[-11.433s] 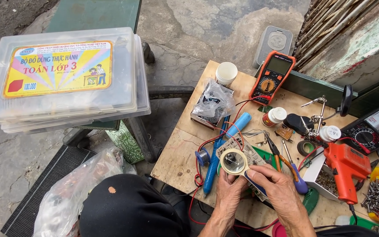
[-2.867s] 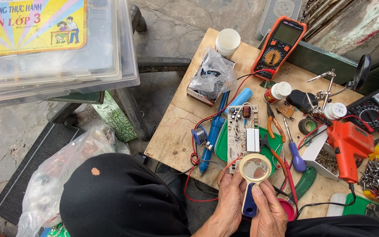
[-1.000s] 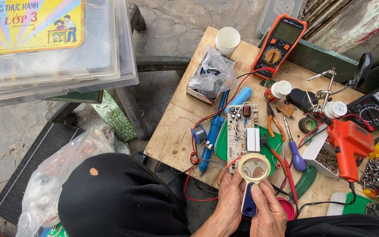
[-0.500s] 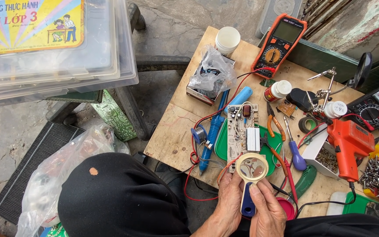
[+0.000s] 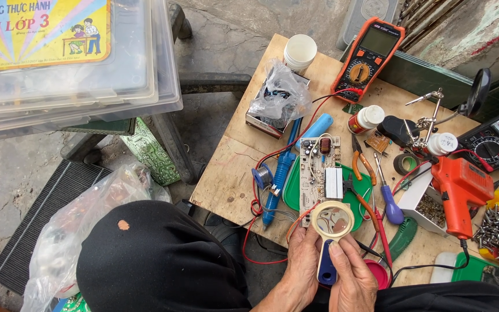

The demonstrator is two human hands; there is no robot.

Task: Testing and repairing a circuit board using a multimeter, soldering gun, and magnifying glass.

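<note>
My left hand [image 5: 302,264] and my right hand [image 5: 350,278] both grip a magnifying glass [image 5: 331,220] with a cream rim and a blue handle, at the near edge of the wooden table [image 5: 232,173]. Its lens hovers over the near end of a white circuit board [image 5: 319,176]. The board lies flat on a green mat [image 5: 291,190]. My left fingers rest against the rim and the handle, and my right thumb presses on the handle. Red wires [image 5: 272,153] loop around the board.
On the table are an orange multimeter [image 5: 371,58], a white cup [image 5: 300,52], a bagged box [image 5: 277,99], a blue soldering tool [image 5: 281,173], pliers [image 5: 364,166], a screwdriver [image 5: 392,209], an orange soldering gun [image 5: 460,190] and loose screws [image 5: 498,226]. Plastic storage boxes [image 5: 88,86] stand at left.
Since the earliest frame both hands have drawn back towards me with the magnifying glass. Over the last second the hands and lens have barely moved.
</note>
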